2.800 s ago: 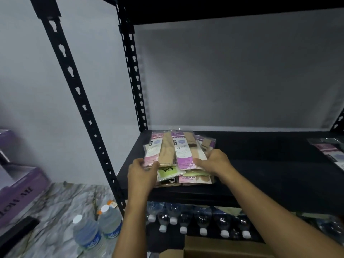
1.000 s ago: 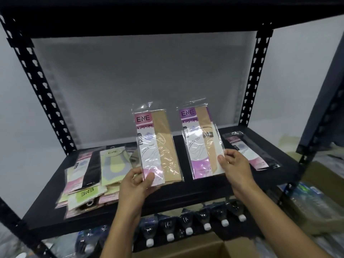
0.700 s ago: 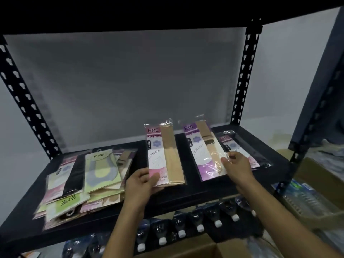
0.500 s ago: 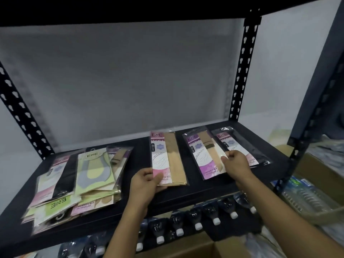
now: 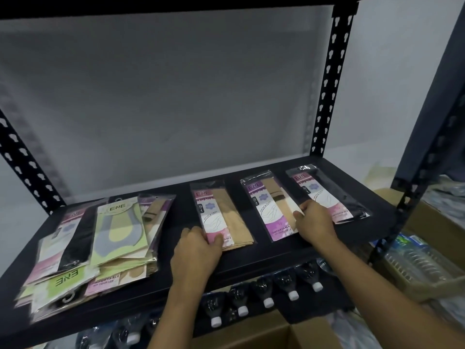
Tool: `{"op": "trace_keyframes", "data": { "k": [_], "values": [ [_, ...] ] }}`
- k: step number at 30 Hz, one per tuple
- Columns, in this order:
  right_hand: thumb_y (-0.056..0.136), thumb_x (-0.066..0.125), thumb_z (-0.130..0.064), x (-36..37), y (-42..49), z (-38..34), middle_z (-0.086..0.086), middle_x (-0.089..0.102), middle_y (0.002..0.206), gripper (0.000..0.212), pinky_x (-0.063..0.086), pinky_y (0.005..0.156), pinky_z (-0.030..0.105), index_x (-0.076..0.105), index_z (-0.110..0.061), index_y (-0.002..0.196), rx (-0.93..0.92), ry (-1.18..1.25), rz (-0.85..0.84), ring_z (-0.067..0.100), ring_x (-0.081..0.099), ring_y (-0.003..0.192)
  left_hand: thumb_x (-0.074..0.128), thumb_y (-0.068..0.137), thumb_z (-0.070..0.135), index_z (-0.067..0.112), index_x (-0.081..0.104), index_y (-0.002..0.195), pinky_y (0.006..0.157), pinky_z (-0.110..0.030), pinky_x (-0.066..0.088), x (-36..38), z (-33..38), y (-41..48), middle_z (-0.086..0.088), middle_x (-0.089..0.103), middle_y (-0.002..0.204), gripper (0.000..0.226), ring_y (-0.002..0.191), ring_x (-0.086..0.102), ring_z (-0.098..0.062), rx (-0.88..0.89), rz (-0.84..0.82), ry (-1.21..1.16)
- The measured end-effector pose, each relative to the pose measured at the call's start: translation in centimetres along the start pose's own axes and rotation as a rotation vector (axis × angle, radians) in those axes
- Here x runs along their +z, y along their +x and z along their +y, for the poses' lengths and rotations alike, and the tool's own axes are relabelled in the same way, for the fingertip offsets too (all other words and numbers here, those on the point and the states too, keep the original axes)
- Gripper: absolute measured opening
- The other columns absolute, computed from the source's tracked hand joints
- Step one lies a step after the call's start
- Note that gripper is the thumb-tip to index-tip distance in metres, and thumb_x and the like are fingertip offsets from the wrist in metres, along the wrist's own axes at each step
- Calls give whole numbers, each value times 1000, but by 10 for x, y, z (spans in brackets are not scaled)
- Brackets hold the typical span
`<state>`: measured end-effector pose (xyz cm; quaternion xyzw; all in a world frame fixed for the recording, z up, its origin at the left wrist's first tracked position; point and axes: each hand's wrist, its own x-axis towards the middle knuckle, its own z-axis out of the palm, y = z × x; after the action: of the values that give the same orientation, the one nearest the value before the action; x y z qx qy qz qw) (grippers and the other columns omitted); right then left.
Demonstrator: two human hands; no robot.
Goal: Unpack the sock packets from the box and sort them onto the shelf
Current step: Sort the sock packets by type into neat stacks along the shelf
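Note:
Three sock packets lie side by side on the black shelf. My left hand grips the near end of a pink-label packet with beige socks, which lies flat on the shelf. My right hand holds the right edge of a purple-label packet with beige socks, also flat. Further right lies a pink-label packet with black socks, untouched. A loose pile of several mixed packets sits at the shelf's left end.
Black slotted uprights frame the shelf, with a dark board overhead. Water bottles lie on the level below. An open cardboard box stands beneath my arms. More boxes and a bottle pack are at the right.
I took two packets off the pile, carried them right and lowered them flat onto the shelf beside the black-sock packet. My hands still rest on them.

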<state>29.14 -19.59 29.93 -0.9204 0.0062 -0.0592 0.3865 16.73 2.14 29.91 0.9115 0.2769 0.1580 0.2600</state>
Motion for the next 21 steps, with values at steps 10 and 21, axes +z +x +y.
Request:
{"op": "trace_keyframes", "data": {
  "k": [10, 21],
  "values": [
    [93, 51, -6, 8, -11, 3, 17, 54, 120, 27, 36, 98, 48, 60, -4, 118, -130, -113, 97, 33, 43, 116, 53, 91, 49, 26, 55, 129, 75, -35, 48, 4, -6, -1, 2, 54, 120, 44, 108, 56, -20, 94, 5, 57],
    [85, 63, -12, 20, -63, -45, -7, 54, 97, 13, 42, 98, 50, 61, -19, 96, -283, 186, 85, 19, 54, 100, 61, 88, 43, 24, 63, 114, 84, -36, 52, -29, -16, -1, 8, 55, 103, 32, 99, 58, -12, 228, 150, -250]
  ]
}}
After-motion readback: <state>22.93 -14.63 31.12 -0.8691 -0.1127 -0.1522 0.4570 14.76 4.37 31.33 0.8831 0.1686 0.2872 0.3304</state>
